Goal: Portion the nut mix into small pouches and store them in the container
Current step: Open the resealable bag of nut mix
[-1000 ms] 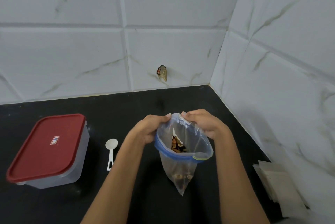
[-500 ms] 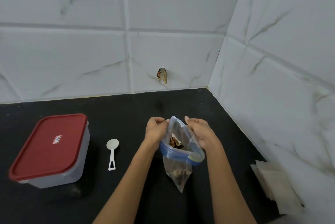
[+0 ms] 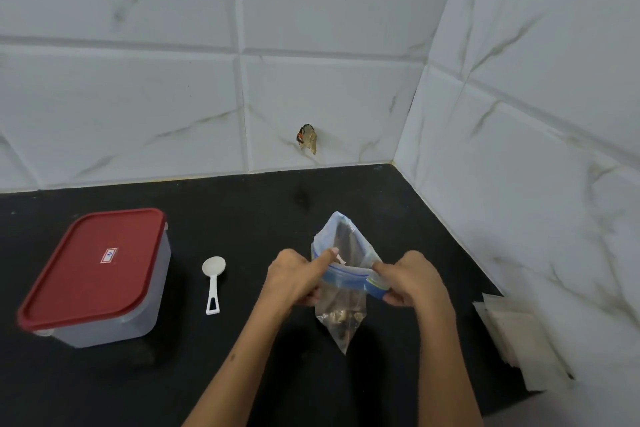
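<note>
Both hands on the zip bag (image 3: 341,309), held above the table (image 3: 242,219). Left hand (image 3: 294,279) pinches the blue zip rim, index finger along it; right hand (image 3: 410,279) pinches the rim's other end. Mouth is open, nut mix (image 3: 341,317) sits low in the bag.

Risks, as I read it:
- bag hangs unsupported; a slipped pinch probably tips nuts onto the table
- rim looks folded, so scooping one-handed may collapse the mouth

Small pouches (image 3: 519,336): stacked flat at right, against the wall, untouched. Scoop (image 3: 213,283) lies left of the hands; container (image 3: 93,277) further left, red lid on.

Table is black, matte. Marbled white tile walls meet in a corner; a small scrap (image 3: 307,138) is stuck on the back wall.
</note>
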The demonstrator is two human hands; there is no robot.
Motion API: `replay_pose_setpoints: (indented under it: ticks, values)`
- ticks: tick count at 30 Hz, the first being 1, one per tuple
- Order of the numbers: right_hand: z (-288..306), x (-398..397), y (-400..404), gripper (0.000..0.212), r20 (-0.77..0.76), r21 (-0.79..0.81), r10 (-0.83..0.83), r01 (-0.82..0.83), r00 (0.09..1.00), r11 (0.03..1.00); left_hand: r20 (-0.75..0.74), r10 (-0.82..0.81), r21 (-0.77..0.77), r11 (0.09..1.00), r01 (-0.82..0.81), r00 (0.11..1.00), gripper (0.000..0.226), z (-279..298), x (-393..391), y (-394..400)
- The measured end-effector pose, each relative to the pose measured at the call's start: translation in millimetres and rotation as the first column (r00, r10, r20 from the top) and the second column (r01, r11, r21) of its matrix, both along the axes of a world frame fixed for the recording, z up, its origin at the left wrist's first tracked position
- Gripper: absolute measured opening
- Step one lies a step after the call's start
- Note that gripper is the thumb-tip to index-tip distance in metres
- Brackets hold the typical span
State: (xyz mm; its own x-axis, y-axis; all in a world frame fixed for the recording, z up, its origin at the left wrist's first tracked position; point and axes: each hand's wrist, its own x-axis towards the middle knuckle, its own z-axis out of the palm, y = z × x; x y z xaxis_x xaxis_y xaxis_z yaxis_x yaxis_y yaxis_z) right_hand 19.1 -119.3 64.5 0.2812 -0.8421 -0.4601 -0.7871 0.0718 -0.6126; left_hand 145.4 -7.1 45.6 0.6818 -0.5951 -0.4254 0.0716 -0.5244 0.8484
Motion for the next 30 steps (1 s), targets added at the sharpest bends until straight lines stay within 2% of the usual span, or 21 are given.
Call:
replay_pose_setpoints:
  ticks: [3, 5, 8, 10, 14, 17, 19, 21, 23, 25, 27, 30]
  values:
    - [-6.7, -2.4, 5.7, 0.013, 0.211, 0.08, -0.09, 0.075, 0.973, 0.994, -0.159, 0.053, -0.145, 0.986, -0.076, 0.986, 0.038, -0.1, -3.0, 5.4]
    - [-11.2, -4.7, 9.7, 0.009, 0.379, 0.148, -0.158, 0.108, 0.912, 0.983, -0.254, 0.075, -0.218, 0.967, -0.133, 0.964, 0.031, 1.0, -3.2, 7.5]
    - [-19.2, -5.2, 15.8, 0.01, 0.581, 0.26, -0.287, 0.16, 0.761, 0.952, -0.432, 0.101, -0.275, 0.932, -0.237, 0.896, 0.022, 1.7, -5.0, 9.0]
    - [-20.8, -3.7, 19.3, 0.007, 0.655, 0.401, -0.411, 0.17, 0.634, 0.9, -0.557, 0.105, -0.294, 0.903, -0.314, 0.824, 0.016, 2.2, -7.0, 9.3]
    - [-19.9, -2.3, 22.4, 0.01, 0.637, 0.669, -0.631, 0.089, 0.443, 0.738, -0.737, 0.069, -0.319, 0.842, -0.436, 0.672, 0.005, 3.4, -8.4, 6.5]
    - [-14.9, -4.7, 21.0, 0.017, 0.534, 0.832, -0.8, -0.004, 0.273, 0.554, -0.823, 0.039, -0.307, 0.808, -0.503, 0.567, 0.011, 3.8, -8.7, 4.3]
    - [-11.4, -4.9, 21.3, 0.017, 0.453, 0.889, -0.867, -0.038, 0.209, 0.456, -0.858, 0.045, -0.283, 0.789, -0.545, 0.512, 0.017, 0.3, -10.4, 3.0]
    - [-12.4, -2.2, 23.5, 0.019, 0.415, 0.907, -0.885, -0.02, 0.211, 0.42, -0.875, 0.07, -0.249, 0.784, -0.569, 0.479, 0.022, -5.6, -15.3, 2.0]
    - [-16.9, 2.2, 26.2, 0.021, 0.417, 0.9, -0.871, 0.018, 0.26, 0.436, -0.851, 0.115, -0.225, 0.801, -0.555, 0.512, 0.023, -10.1, -22.5, 0.1]
    - [-22.1, 4.6, 28.4, 0.02, 0.443, 0.87, -0.839, 0.077, 0.315, 0.488, -0.785, 0.155, -0.226, 0.829, -0.511, 0.6, 0.025, -14.9, -26.9, -2.7]
    - [-25.7, 6.1, 28.2, 0.024, 0.504, 0.804, -0.78, 0.128, 0.372, 0.581, -0.693, 0.172, -0.233, 0.865, -0.444, 0.7, 0.03, -18.3, -25.1, -5.5]
    - [-29.5, 7.3, 25.9, 0.021, 0.559, 0.721, -0.694, 0.149, 0.453, 0.677, -0.58, 0.169, -0.212, 0.913, -0.348, 0.797, 0.038, -18.6, -19.1, -4.5]
